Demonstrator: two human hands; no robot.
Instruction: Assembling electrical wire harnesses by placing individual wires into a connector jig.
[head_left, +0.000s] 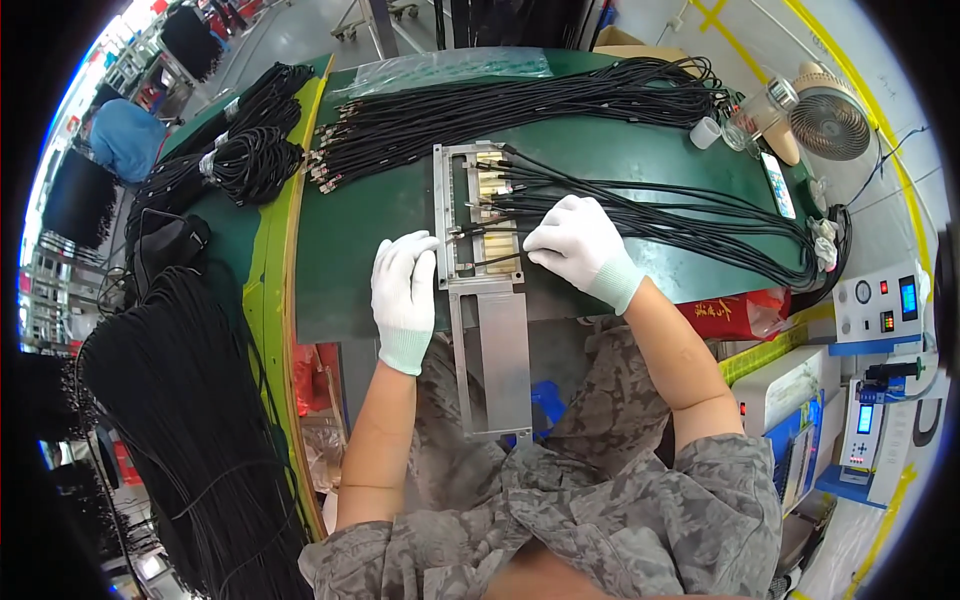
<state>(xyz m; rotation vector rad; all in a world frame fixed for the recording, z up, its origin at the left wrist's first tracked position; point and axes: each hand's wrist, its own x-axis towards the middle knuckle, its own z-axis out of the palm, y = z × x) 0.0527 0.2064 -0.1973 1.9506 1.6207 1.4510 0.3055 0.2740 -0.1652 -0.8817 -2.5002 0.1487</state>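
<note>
A metal fixture (446, 215) with a row of brass-coloured slots lies at the near edge of the green table. Several black cables (640, 205) have their ends in it and trail off to the right. My right hand (582, 248), in a white glove, is closed at the fixture's right side, pinching a black cable (500, 262) whose end lies in the lower slots. The fingertips' inner side is hidden. My left hand (404, 292), also gloved, rests just left of the fixture, fingers stretched out and holding nothing visible. A flat metal plate (505, 360) extends from the fixture toward me, over my lap.
A long bundle of black cables (520, 110) with metal connectors lies across the back. More cable coils (250, 165) and a large bundle (180, 400) are at left. A fan (830, 122), clear jar (745, 130), phone (777, 186) and control boxes (880, 305) stand right.
</note>
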